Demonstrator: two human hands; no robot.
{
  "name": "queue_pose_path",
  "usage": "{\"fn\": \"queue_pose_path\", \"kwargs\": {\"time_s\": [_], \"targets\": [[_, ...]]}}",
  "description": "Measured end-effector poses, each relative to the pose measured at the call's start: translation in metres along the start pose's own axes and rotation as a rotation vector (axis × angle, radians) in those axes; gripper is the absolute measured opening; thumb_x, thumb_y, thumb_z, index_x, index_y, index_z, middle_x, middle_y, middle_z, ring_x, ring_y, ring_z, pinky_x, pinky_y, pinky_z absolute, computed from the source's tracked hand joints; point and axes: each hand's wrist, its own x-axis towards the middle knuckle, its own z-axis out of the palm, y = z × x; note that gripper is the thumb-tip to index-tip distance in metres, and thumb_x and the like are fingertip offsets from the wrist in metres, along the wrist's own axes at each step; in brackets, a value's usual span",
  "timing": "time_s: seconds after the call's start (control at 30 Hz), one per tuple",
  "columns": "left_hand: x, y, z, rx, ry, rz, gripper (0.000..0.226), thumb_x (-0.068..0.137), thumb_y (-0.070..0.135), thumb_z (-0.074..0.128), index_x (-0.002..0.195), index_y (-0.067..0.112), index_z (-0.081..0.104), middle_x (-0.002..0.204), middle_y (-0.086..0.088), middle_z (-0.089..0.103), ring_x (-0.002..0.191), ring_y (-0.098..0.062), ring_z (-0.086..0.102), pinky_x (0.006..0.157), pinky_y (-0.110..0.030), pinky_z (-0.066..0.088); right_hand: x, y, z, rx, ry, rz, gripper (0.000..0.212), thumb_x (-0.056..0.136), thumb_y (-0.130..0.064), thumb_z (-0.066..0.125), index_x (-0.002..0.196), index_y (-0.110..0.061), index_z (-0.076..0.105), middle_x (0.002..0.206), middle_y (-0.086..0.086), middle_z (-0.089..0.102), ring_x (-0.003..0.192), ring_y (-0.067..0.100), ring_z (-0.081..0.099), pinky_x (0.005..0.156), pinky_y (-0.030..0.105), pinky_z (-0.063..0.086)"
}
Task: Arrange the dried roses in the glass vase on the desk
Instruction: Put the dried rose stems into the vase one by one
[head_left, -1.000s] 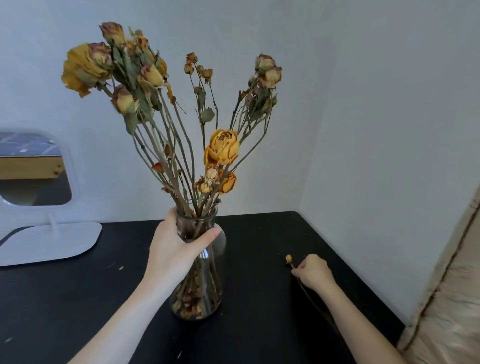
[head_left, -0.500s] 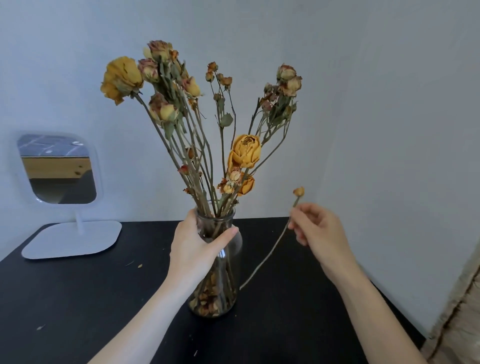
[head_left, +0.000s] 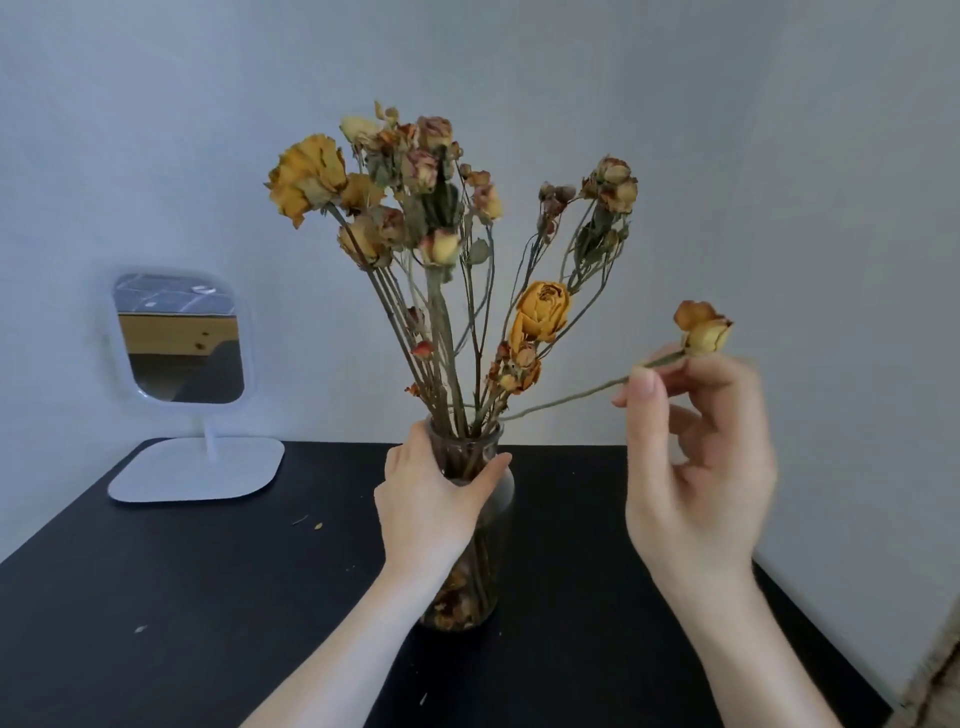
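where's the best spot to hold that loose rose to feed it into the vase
On the bare stem under the bloom, coming from the right, as the right hand pinches the loose rose. The stem is thin and slants down-left toward the glass vase mouth, so a high pinch likely steers the tip; the dried head looks brittle. The left hand grips the vase neck.

The black desk (head_left: 208, 597) bears the glass vase (head_left: 488, 551), a white mirror (head_left: 182, 343) (back left) and flecks (head_left: 317, 526), perhaps petals.
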Motion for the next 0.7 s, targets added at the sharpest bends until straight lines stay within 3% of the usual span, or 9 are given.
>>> {"fn": "queue_pose_path", "kwargs": {"time_s": [0.07, 0.17, 0.27, 0.57, 0.7], "targets": [[-0.001, 0.002, 0.000, 0.015, 0.004, -0.026, 0.060, 0.062, 0.070, 0.062, 0.106, 0.031, 0.047, 0.084, 0.026, 0.044, 0.103, -0.015, 0.054, 0.085, -0.050, 0.050, -0.001, -0.001, 0.005, -0.004, -0.005, -0.021, 0.014, 0.096, -0.035, 0.041, 0.099, -0.022, 0.047, 0.091, -0.034, 0.051, 0.075, 0.001, 0.055, 0.061, 0.015, 0.047], [0.000, 0.005, -0.001, 0.035, -0.017, -0.059, 0.057, 0.062, 0.069, 0.063, 0.101, 0.032, 0.044, 0.093, 0.019, 0.054, 0.106, -0.013, 0.049, 0.088, -0.052, 0.046, 0.000, 0.001, 0.013, -0.023, -0.043, -0.021, 0.019, 0.096, -0.036, 0.040, 0.100, -0.019, 0.047, 0.089, -0.026, 0.050, 0.074, 0.006, 0.056, 0.060, 0.017, 0.049], [0.001, 0.007, -0.002, 0.053, -0.040, -0.079, 0.058, 0.062, 0.069, 0.064, 0.100, 0.031, 0.042, 0.098, 0.014, 0.057, 0.109, -0.014, 0.047, 0.089, -0.053, 0.044, -0.001, 0.006, 0.020, -0.050, -0.099, 0.005, 0.012, 0.094, -0.031, 0.044, 0.099, -0.021, 0.049, 0.087, -0.020, 0.049, 0.075, 0.010, 0.055, 0.059, 0.018, 0.048], [0.001, 0.009, -0.005, -0.009, -0.076, -0.070, 0.059, 0.056, 0.067, 0.054, 0.097, 0.026, 0.045, 0.091, 0.012, 0.056, 0.102, -0.015, 0.045, 0.084, -0.050, 0.047, -0.003, 0.024, 0.046, -0.189, -0.261, 0.120, 0.011, 0.088, -0.015, 0.060, 0.096, -0.010, 0.065, 0.081, -0.005, 0.064, 0.071, 0.005, 0.059, 0.062, 0.007, 0.045], [0.000, 0.010, -0.007, -0.034, -0.080, -0.075, 0.049, 0.056, 0.062, 0.054, 0.091, 0.030, 0.041, 0.087, 0.017, 0.052, 0.100, -0.014, 0.044, 0.084, -0.050, 0.047, -0.005, 0.025, 0.057, -0.305, -0.304, 0.163, 0.013, 0.086, -0.018, 0.064, 0.096, -0.012, 0.069, 0.067, -0.005, 0.065, 0.058, 0.007, 0.060, 0.055, 0.020, 0.052]]}}
